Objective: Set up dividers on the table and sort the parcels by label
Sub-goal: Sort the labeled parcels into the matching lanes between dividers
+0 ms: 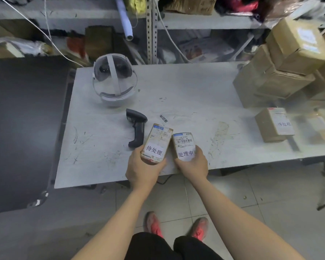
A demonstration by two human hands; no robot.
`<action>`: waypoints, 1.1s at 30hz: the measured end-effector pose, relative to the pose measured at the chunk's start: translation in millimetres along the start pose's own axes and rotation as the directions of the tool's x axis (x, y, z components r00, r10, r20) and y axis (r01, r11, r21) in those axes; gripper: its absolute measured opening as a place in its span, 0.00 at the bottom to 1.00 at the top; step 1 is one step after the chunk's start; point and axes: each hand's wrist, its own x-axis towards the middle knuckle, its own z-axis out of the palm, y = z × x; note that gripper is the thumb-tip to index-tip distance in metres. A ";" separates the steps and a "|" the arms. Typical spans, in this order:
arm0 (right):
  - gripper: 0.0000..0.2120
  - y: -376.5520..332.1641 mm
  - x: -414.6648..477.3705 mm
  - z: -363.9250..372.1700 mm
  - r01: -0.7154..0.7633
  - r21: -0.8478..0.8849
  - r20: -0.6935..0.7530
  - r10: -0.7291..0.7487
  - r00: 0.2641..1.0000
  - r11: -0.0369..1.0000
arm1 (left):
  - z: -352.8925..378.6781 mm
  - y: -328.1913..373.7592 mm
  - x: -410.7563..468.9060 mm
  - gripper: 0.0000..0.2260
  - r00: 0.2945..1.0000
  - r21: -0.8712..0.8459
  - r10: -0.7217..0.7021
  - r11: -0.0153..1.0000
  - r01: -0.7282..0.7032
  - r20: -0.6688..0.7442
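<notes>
Here the fingers [138, 150] of the left hand [144, 170] are curled round the near end of the left parcel [155, 143]. The right hand [192, 165] wraps the near end of the right parcel [184, 144] the same way, so both hands are full. The two parcels sit side by side, almost touching, over the near edge of the counter [186, 87] at 6 o'clock. Their long axes run away from the person toward 12, the left one leaning slightly to 1. Each is a small brown carton with a barcode slip on its far half and a white label nearer the hand: 待处理 on the left, 处理中 on the right. A loose paper slip [163, 119] with printed characters lies just beyond them at 12 o'clock, and a handheld scanner [137, 128] lies at 11. Off at 3 o'clock, well apart, a third parcel [274, 124] seems to carry the same 待处理 label as the left parcel. The match therefore lies on the right hand's side, and I judge the left hand would have to cross over or hand off. No dividers are in view.
</notes>
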 end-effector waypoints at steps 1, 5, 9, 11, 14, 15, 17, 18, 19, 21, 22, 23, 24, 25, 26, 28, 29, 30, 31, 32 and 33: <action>0.30 1.0 -0.7 -2.1 -0.011 0.001 0.004 0.011 1.000 1.000 | -0.1 0.5 0.0 0.33 1.000 -0.003 0.002 1.000 -0.002 -0.004; 0.38 6.1 -4.1 -12.3 -0.044 -0.006 0.005 0.044 0.999 0.999 | 0.2 2.9 -1.4 0.33 1.000 -0.015 -0.013 1.000 0.013 -0.016; 0.34 11.7 -4.9 -28.7 -0.070 0.064 0.028 0.068 0.997 0.995 | 1.9 10.7 -6.2 0.32 1.000 -0.025 -0.023 0.999 0.022 -0.015; 0.30 14.1 -1.0 -39.1 -0.072 0.140 0.031 0.069 0.997 0.988 | 3.5 15.6 -9.0 0.32 1.000 -0.034 -0.025 0.999 0.025 -0.006; 0.26 12.5 2.5 -60.5 -0.039 0.187 0.019 0.036 0.999 0.982 | 8.5 26.0 -14.4 0.31 1.000 -0.046 -0.011 0.999 0.011 0.005; 0.25 10.6 2.4 -69.2 -0.025 0.191 0.011 0.023 1.000 0.981 | 10.7 30.9 -16.9 0.31 1.000 -0.053 -0.006 0.999 0.006 0.009; 0.25 9.3 2.7 -88.2 -0.005 0.207 -0.012 0.008 1.000 0.978 | 16.5 43.7 -22.2 0.30 1.000 -0.074 0.016 0.997 -0.015 0.012; 0.25 10.0 3.2 -97.8 0.002 0.213 -0.025 0.003 1.000 0.977 | 20.3 50.1 -24.9 0.31 0.999 -0.079 0.031 0.996 -0.030 0.011; 0.25 10.2 3.0 -107.8 0.009 0.223 -0.041 0.000 0.999 0.975 | 23.9 56.6 -27.9 0.31 0.999 -0.082 0.047 0.996 -0.046 0.009; 0.24 12.5 3.2 -128.8 0.003 0.270 -0.076 0.019 0.997 0.963 | 31.2 71.9 -34.9 0.32 0.997 -0.083 0.078 0.994 -0.077 0.010; 0.24 14.8 3.5 -140.6 -0.006 0.303 -0.093 0.036 0.995 0.953 | 35.8 79.7 -38.9 0.33 0.996 -0.080 0.094 0.992 -0.093 0.009; 0.23 17.6 3.8 -152.4 -0.011 0.327 -0.112 0.050 0.992 0.945 | 40.6 87.9 -44.0 0.34 0.994 -0.078 0.108 0.991 -0.107 0.005; 0.23 20.7 4.6 -165.0 -0.002 0.342 -0.132 0.050 0.990 0.940 | 45.1 96.5 -50.0 0.34 0.993 -0.078 0.121 0.990 -0.121 -0.003; 0.24 24.7 6.0 -178.3 0.007 0.347 -0.147 0.046 0.988 0.938 | 50.1 105.5 -56.7 0.35 0.991 -0.079 0.134 0.988 -0.135 -0.015; 0.24 29.7 7.5 -192.0 0.015 0.353 -0.156 0.043 0.987 0.936 | 55.0 115.1 -64.9 0.35 0.989 -0.080 0.147 0.986 -0.149 -0.029; 0.21 41.5 9.8 -224.5 0.035 0.362 -0.168 0.028 0.985 0.932 | 68.0 134.4 -83.5 0.35 0.983 -0.074 0.173 0.981 -0.177 -0.062; 0.20 48.8 11.8 -242.3 0.048 0.357 -0.175 0.016 0.984 0.933 | 76.0 144.4 -94.2 0.36 0.980 -0.067 0.182 0.980 -0.187 -0.076; 0.21 56.1 13.7 -260.1 0.063 0.349 -0.183 0.002 0.983 0.935 | 83.8 154.6 -105.3 0.36 0.979 -0.065 0.184 0.980 -0.190 -0.089; 0.23 62.8 15.9 -277.9 0.076 0.342 -0.192 -0.009 0.981 0.937 | 92.3 164.9 -116.1 0.35 0.979 -0.068 0.179 0.980 -0.186 -0.100; 0.25 70.1 19.3 -295.4 0.088 0.333 -0.206 -0.019 0.978 0.939 | 101.4 175.4 -126.8 0.35 0.979 -0.073 0.173 0.981 -0.182 -0.109; 0.29 77.3 23.6 -312.0 0.100 0.325 -0.223 -0.026 0.974 0.941 | 111.1 185.9 -137.0 0.35 0.979 -0.080 0.169 0.981 -0.179 -0.117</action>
